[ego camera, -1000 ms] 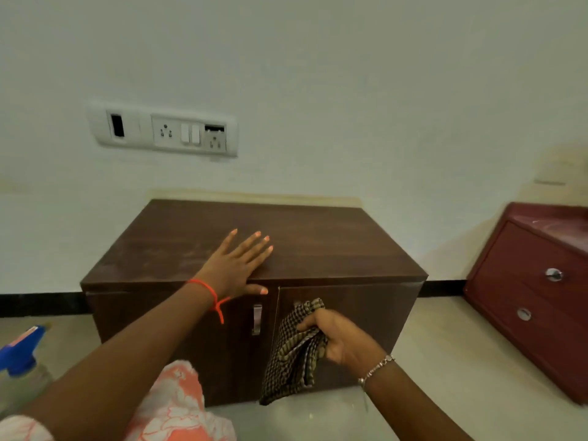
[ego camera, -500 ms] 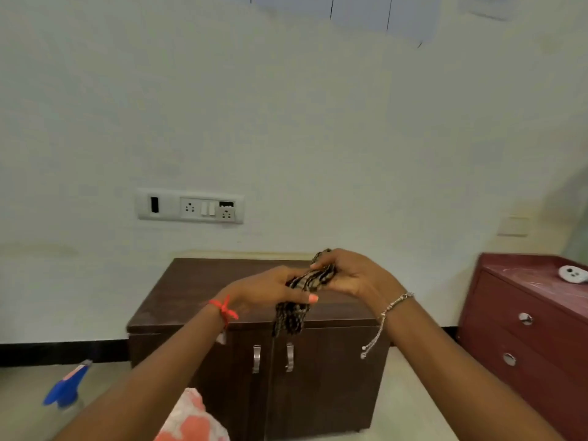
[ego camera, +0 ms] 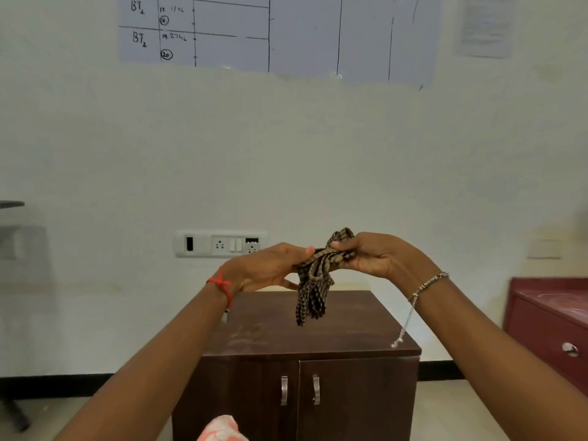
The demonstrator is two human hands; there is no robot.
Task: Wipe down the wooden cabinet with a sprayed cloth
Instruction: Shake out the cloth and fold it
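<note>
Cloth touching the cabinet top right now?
Apart. Head view: the cloth hangs from both hands, left hand and right hand, its lower end hanging clear above the cabinet top.

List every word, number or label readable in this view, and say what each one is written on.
"BT" with a small subscript, twice: hand-drawn chart taped to the wall.
"18" and "20", circled: same chart; the 18 is faint.
Handwritten figures above each circle: too blurred to read.
Small paper notice at upper right: blurred, unreadable.
Switch and socket panel, wooden cabinet, checked cloth: no text visible.
</note>
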